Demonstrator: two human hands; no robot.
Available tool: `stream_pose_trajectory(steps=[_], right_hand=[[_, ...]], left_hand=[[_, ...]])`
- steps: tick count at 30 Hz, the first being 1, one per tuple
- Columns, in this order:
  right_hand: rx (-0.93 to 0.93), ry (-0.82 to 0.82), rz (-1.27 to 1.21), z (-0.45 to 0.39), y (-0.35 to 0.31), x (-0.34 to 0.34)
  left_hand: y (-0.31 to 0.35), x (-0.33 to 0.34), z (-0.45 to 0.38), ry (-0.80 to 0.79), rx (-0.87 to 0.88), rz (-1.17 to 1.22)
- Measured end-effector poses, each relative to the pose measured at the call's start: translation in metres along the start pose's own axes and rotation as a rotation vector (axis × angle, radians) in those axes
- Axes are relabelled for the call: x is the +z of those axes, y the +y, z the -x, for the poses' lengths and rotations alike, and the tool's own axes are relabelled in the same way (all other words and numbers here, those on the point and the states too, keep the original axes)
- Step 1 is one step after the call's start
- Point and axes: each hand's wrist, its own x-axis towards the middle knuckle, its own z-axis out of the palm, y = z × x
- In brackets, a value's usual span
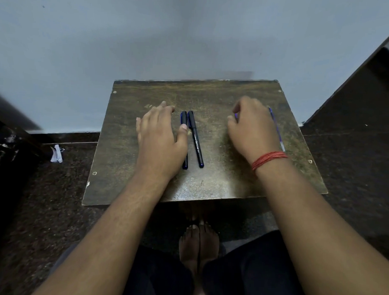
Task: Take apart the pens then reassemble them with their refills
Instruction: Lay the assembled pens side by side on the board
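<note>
Left hand [161, 133]: lies flat on the table [210, 181] with fingers extended and relaxed, holding nothing. Its thumb tip touches the nearer of two capped pens.

Right hand [251, 129]: fingers are curled downward over the table. A small blue object shows at the fingertips, but it cannot be determined whether the hand grips it. A red thread band [269, 158] circles the wrist.

Left pen [184, 118]: black body, black cap, blue end tip; partly hidden by the left hand.

Right pen [196, 139]: same colouring, white lettering on the barrel, lying just beside the left pen and nearly parallel to it.

Refill [277, 128]: thin, blue, lying on the table just beyond the right hand, toward the right edge.
</note>
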Motion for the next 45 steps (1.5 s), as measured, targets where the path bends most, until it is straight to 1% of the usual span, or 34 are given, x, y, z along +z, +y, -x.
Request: stream_pose_trajectory(steps=[4,7,9,11,17,23,28,37,45], right_hand=[[0.195,0.074,0.06,-0.005,0.042,-0.023],[0.303,-0.014,0.11,-0.004,0.057,-0.026],[0.322,-0.102,0.122,-0.003,0.055,-0.024],[0.303,-0.151,0.137,-0.003,0.049,-0.02],[0.178,-0.213,0.144,0.004,0.015,-0.006],[0.074,-0.216,0.108,0.009,-0.011,0.005],[-0.033,-0.205,0.126,0.013,-0.022,0.014],[-0.016,-0.138,0.07,0.011,-0.028,0.022],[0.018,-0.082,0.096,0.009,-0.028,0.026]], left_hand=[[0.003,0.001,0.001,-0.036,-0.003,-0.014],[0.005,0.002,0.001,-0.042,-0.004,-0.012],[0.006,0.003,0.002,-0.048,-0.002,-0.01],[0.006,0.003,0.003,-0.05,0.003,-0.011],[0.008,0.002,0.003,-0.046,-0.002,0.009],[0.007,0.002,0.002,-0.047,-0.014,0.031],[0.006,0.003,0.001,-0.036,-0.014,0.058],[0.006,0.003,0.002,-0.051,-0.024,0.065],[0.007,0.005,0.002,-0.066,-0.03,0.057]])
